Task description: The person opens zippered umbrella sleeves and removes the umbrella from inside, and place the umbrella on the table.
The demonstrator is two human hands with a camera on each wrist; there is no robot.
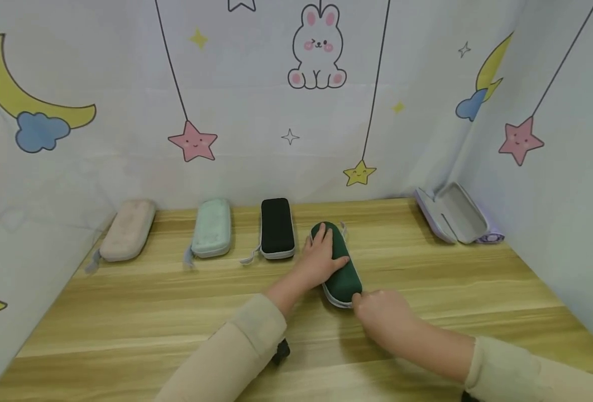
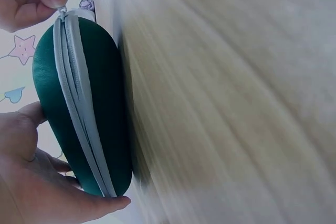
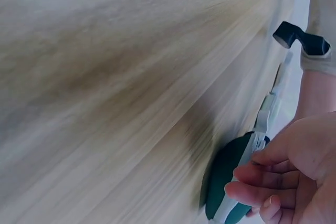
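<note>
The left hand (image 1: 318,261) lies spread across a green case (image 1: 345,282), long and round-ended, its shell of finely ribbed fabric. At the end nearer the right hand (image 1: 387,318), that hand's thumb and finger pinch a small zip pull (image 2: 62,11), probably metal, on pale grey zip tape (image 2: 82,69). Left of the left hand lie a smooth black case (image 1: 277,226), a mint case (image 1: 213,228) and an embossed beige case (image 1: 128,230); beyond the right, an open lilac case (image 1: 433,215) shows grey lining.

The head camera looks down across the worktop (image 1: 151,312); both wrist cameras, low and close, share the green case (image 2: 107,103)
</note>
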